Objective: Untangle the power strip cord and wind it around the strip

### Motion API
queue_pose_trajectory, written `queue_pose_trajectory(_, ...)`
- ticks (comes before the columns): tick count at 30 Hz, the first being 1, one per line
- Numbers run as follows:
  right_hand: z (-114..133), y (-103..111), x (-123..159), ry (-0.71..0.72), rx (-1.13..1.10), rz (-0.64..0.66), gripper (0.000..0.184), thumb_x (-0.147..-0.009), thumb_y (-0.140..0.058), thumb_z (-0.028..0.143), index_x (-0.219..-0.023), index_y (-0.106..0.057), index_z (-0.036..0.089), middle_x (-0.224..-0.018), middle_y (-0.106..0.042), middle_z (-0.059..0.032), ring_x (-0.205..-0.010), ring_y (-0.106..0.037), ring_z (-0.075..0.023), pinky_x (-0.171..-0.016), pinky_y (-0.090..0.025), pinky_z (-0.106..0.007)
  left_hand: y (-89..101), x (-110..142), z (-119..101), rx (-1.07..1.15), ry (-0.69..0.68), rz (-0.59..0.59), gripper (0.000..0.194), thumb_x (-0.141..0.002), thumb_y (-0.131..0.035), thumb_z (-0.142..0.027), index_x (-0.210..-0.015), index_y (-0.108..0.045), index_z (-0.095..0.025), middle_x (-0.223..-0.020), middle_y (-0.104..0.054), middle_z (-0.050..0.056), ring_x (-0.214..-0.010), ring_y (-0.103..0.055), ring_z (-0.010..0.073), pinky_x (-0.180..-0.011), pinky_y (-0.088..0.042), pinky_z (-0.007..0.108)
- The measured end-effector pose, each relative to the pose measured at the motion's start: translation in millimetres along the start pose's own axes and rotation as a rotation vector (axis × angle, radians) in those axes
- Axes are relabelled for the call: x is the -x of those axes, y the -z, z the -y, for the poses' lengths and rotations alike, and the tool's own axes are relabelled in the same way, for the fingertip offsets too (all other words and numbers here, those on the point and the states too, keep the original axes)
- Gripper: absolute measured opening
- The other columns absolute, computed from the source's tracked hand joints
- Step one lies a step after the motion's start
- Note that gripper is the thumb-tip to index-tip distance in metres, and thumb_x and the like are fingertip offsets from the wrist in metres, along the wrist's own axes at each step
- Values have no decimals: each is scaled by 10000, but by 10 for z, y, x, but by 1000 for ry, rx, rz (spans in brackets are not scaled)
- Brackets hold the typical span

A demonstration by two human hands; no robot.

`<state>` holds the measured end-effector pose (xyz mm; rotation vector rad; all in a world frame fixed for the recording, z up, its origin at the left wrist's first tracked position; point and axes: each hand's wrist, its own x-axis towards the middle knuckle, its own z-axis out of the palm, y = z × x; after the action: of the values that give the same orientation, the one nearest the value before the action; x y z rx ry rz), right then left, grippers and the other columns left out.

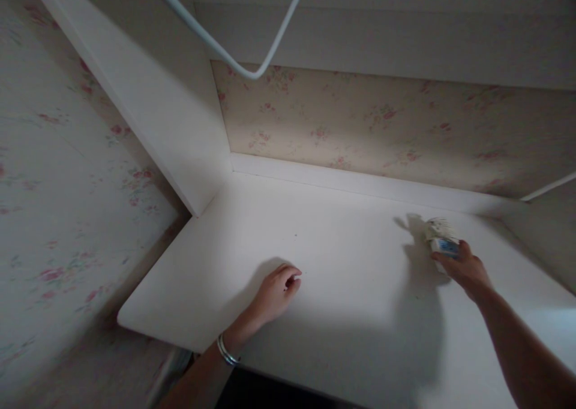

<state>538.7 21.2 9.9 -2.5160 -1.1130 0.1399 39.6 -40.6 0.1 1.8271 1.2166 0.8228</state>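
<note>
Head view: right hand (pixel 467 270) clamped on the pack (pixel 443 240), seemingly a handling step, next needing steady grip; left hand (pixel 274 292) curled, contents unclear.

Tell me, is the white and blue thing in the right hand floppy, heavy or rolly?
The white and blue thing is probably light: the right hand alone grips it. Its blue part looks flat, so it likely won't roll easily. The ridged far end might bend, but it's too blurred to tell.
</note>
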Motion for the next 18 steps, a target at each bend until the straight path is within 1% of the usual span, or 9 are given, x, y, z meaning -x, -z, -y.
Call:
queue_pose_trajectory(2,24,22,22,-27,50,91,810,-701,-684,462,-1371,-402,103,-1064,-589,-265,-666,-538,-218,-631,-357,-347,-5,5,0,-3,-7,-1,191,-876,-499,-224,-992,-648,-192,-962,-647,51,-821,-610,152,-746,-469,252)
queue_pose_trajectory(4,43,41,45,-57,68,103,825,-707,-679,462,-1371,-391,66,-1117,-566,-305,-775,-570,-262,-663,-350,-363,-8,14,1,-4,-12,-8,188,-876,-499,-225,-975,-656,-193,-953,-651,52,-824,-609,156,-749,-462,251)
queue_pose_trajectory(6,45,52,54,-74,72,100,835,-699,-687,464,-1349,-408,21,-1123,-562,-336,-867,-580,-307,-685,-342,-382,-10,24,2,7,-18,-21,188,-872,-504,-225,-965,-664,-196,-941,-656,53,-817,-607,158,-747,-455,250)
queue_pose_trajectory(9,25,60,43,-88,57,99,859,-695,-688,485,-1333,-422,-24,-1104,-572,-355,-948,-581,-348,-699,-335,-403,2,35,-1,54,-5,-27,191,-865,-514,-239,-955,-676,-196,-926,-661,56,-802,-606,159,-735,-447,246)
queue_pose_trajectory(12,0,69,36,-93,29,95,899,-710,-675,506,-1369,-382,-30,-1120,-573,-349,-1003,-579,-354,-709,-341,-411,38,23,-5,113,45,-8,205,-867,-516,-275,-931,-688,-186,-916,-668,63,-803,-609,163,-724,-441,245)
queue_pose_trajectory(14,-9,75,45,-94,8,100,889,-720,-669,508,-1382,-377,-9,-1126,-583,-331,-1004,-586,-345,-708,-352,-409,63,3,-1,154,86,16,214,-862,-523,-294,-913,-692,-174,-886,-669,64,-786,-606,163,-709,-437,246)
queue_pose_trajectory(16,-9,73,63,-110,9,103,872,-721,-667,519,-1367,-403,-5,-1094,-605,-317,-951,-608,-332,-686,-367,-399,80,-20,12,210,134,44,224,-854,-530,-309,-903,-688,-159,-812,-660,55,-739,-596,157,-681,-434,246)
queue_pose_trajectory(18,-1,63,85,-125,54,15,847,-691,-687,548,-1298,-491,-9,-986,-643,-297,-851,-632,-309,-646,-380,-379,87,-42,31,276,184,66,239,-849,-534,-328,-904,-678,-146,-735,-637,38,-693,-583,151,-653,-429,245)
